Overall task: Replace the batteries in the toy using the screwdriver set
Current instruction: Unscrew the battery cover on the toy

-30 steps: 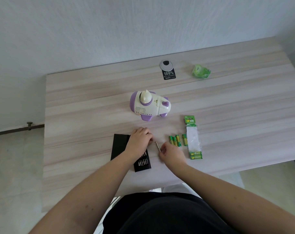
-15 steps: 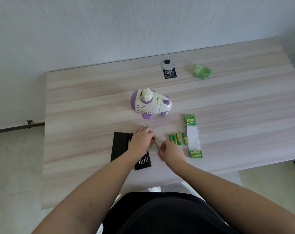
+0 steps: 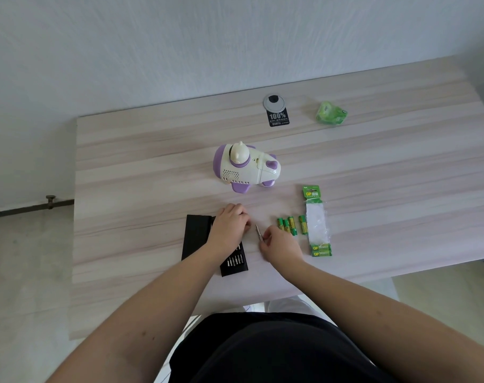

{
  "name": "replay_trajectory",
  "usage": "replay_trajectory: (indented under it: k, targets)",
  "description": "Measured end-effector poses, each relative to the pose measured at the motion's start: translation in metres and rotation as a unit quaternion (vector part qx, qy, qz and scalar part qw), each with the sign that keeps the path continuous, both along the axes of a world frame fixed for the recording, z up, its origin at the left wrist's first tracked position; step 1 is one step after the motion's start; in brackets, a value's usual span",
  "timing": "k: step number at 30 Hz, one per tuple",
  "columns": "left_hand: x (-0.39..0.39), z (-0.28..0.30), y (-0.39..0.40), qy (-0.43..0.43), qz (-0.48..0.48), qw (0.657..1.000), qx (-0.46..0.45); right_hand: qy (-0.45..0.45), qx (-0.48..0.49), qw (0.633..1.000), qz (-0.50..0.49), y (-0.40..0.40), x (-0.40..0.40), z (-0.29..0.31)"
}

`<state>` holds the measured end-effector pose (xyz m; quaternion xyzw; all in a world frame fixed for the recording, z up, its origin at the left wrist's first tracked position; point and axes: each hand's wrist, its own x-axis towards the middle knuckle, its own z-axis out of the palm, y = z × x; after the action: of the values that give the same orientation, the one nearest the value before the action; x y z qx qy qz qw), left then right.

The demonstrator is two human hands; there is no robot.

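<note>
A white and purple toy stands upright in the middle of the wooden table. In front of it lies an open black screwdriver set case with a row of silver bits. My left hand lies over the case's far end with its fingers curled; what it holds is hidden. My right hand pinches a thin silver screwdriver whose tip points toward the left hand. Several green batteries lie just right of my right hand.
An opened green battery pack lies right of the loose batteries. A crumpled green wrapper and a black label below a round cable grommet sit at the table's far side. The wall runs behind.
Both hands stay at the case. The screwdriver in my right hand has edged slightly closer to my left hand.
</note>
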<state>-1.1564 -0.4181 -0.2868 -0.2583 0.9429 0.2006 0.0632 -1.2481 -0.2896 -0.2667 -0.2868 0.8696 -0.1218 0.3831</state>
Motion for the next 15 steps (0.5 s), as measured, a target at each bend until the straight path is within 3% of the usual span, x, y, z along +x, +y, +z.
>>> replay_trajectory:
  k: [7, 15]
  targets:
    - [0.006, 0.003, 0.000, -0.001, -0.005, 1.000, -0.015, -0.005, -0.002, 1.000, 0.008, -0.010, 0.000, 0.002]
    - [0.028, 0.006, 0.000, 0.092, 0.052, 0.994, -0.002, 0.002, -0.024, 1.000, -0.010, 0.000, 0.001, 0.007]
